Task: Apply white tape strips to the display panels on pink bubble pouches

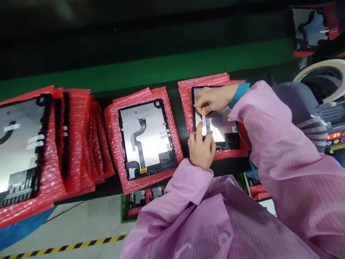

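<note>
A tablet-sized display panel with a silvery back and black frame lies on red bubble wrap in front of me. My right hand, with a blue band at the wrist, is over its upper part. Its thumb and fingers pinch a small white strip of tape beside the dark flat cable. From the near edge, my left hand reaches onto the panel. Its fingers are apart, with fingertips resting around the cable's lower part. A thin cord runs from near my right wrist.
To the left, another display panel lies on red bubble wrap. Further left is a stack of wrapped panels. On the right stand a tape dispenser with a red readout and a tape roll. A green crate sits below the table edge.
</note>
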Demonstrator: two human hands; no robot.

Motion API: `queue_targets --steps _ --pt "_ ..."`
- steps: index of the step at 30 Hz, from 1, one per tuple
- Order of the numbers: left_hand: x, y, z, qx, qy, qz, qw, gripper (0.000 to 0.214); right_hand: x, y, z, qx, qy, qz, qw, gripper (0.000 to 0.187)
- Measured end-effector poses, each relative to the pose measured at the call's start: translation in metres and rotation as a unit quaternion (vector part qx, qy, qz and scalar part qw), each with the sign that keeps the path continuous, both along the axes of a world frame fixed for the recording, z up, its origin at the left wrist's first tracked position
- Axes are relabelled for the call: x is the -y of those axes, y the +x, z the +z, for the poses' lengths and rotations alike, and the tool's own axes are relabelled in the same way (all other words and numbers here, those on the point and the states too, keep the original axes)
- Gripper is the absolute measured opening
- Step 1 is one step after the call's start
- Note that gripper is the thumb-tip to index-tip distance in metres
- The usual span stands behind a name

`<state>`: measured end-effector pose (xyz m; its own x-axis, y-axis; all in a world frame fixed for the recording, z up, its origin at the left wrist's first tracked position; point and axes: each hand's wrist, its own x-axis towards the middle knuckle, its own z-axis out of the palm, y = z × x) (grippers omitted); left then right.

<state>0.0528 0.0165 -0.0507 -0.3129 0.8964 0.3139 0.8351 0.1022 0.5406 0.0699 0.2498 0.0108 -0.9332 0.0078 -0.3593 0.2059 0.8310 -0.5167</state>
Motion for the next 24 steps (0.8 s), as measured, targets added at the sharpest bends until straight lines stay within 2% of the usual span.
queue_targets --steps 5,14,16,20,24 --pt "-0.002 0.001 0.001 -0.005 -0.029 0.002 1.0 0.025 0.003 0.001 -0.005 -0.017 0.018 -0.004 1.0 0.01" --pt "-0.003 0.006 0.0 -0.066 -0.026 0.021 0.997 0.02 0.007 0.003 -0.018 -0.028 0.079 -0.019 0.996 0.008" --pt "-0.003 0.007 0.001 -0.064 -0.036 0.021 0.997 0.02 0.015 0.004 -0.018 -0.034 0.112 -0.044 0.992 0.014" --pt "-0.004 0.007 0.002 -0.056 -0.056 0.015 0.997 0.022 0.025 0.008 -0.018 -0.102 0.198 -0.104 0.969 0.039" --pt "-0.004 0.007 0.002 -0.043 -0.065 0.012 0.997 0.02 0.009 0.007 -0.023 -0.099 0.23 -0.164 0.954 0.052"
